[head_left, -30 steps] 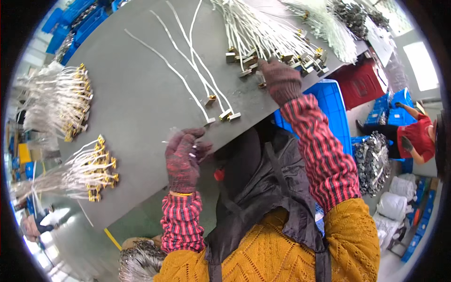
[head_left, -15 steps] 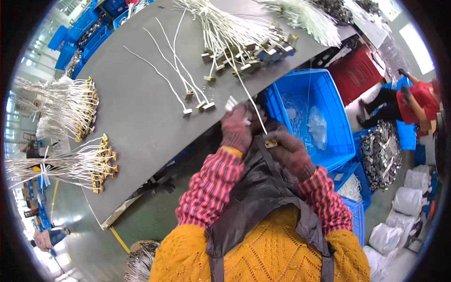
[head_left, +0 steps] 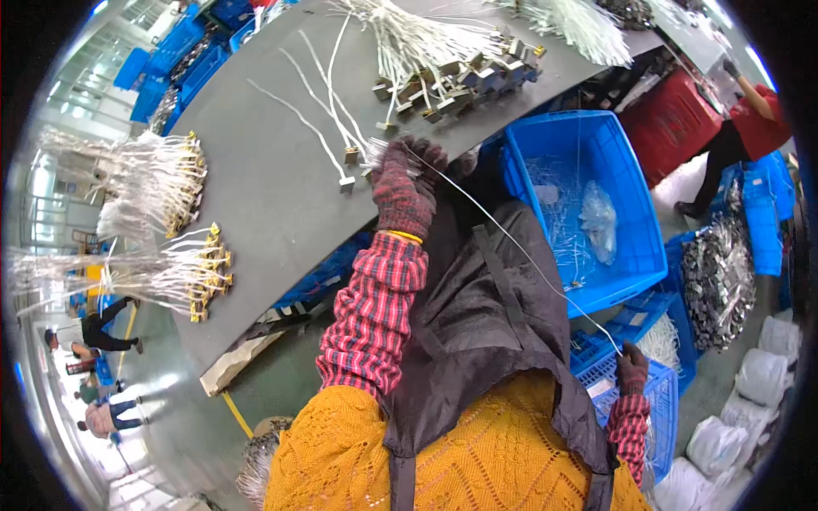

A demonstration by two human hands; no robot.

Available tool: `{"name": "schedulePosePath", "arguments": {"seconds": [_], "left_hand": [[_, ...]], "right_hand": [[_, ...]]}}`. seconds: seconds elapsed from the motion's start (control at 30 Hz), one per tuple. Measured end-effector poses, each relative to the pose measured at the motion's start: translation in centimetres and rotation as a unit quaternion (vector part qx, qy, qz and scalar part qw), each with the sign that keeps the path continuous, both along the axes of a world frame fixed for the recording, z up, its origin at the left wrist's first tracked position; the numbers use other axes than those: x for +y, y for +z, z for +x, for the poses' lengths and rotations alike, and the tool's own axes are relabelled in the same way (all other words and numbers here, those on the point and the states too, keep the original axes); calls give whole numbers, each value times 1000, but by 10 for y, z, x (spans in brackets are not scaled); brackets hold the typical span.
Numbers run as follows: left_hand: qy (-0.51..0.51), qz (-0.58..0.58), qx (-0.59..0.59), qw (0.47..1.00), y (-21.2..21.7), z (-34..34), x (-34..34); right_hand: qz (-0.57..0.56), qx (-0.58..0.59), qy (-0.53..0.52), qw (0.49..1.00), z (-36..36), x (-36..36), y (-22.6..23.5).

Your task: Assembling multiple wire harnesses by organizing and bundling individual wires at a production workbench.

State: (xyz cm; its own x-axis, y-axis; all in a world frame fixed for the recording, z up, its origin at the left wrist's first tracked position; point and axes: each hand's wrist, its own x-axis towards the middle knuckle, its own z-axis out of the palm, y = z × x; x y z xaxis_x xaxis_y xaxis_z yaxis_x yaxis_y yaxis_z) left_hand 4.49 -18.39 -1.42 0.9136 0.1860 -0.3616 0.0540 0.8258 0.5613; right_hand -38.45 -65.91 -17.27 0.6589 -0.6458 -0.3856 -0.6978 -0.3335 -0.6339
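Observation:
My left hand (head_left: 407,189), in a dark knitted glove, is closed at the near edge of the grey table (head_left: 256,192). A tuft of thin white strips (head_left: 375,153) sticks out beside its fingers. One long white wire (head_left: 528,260) stretches from my left hand down to my right hand (head_left: 632,368), also gloved. My right hand pinches the wire's far end over a blue basket (head_left: 663,400); any connector there is hidden in its fingers. Next to my left hand, a few loose wires (head_left: 298,115) with small block connectors lie on the table.
A large pile of wires (head_left: 426,47) with metal connectors lies farther back. Two bundles of wires with brass-coloured ends (head_left: 192,183) sit at the table's left. A blue bin (head_left: 630,285) with clear plastic scraps stands at the right. A person in red (head_left: 754,119) stands beyond it.
My right hand has moved from beside the left one far down to the right, drawing the wire out long. My left hand has shifted slightly up and left onto the table edge.

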Motion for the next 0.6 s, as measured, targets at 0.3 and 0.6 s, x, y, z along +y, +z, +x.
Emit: {"name": "schedulePosePath", "arguments": {"seconds": [0.3,0.6], "left_hand": [[50,79,-40,995,23,1,44],[-102,86,-70,989,4,-25,33]], "right_hand": [[153,-31,-91,984,-12,-24,-55],[114,-17,52,992,92,65,19]]}}
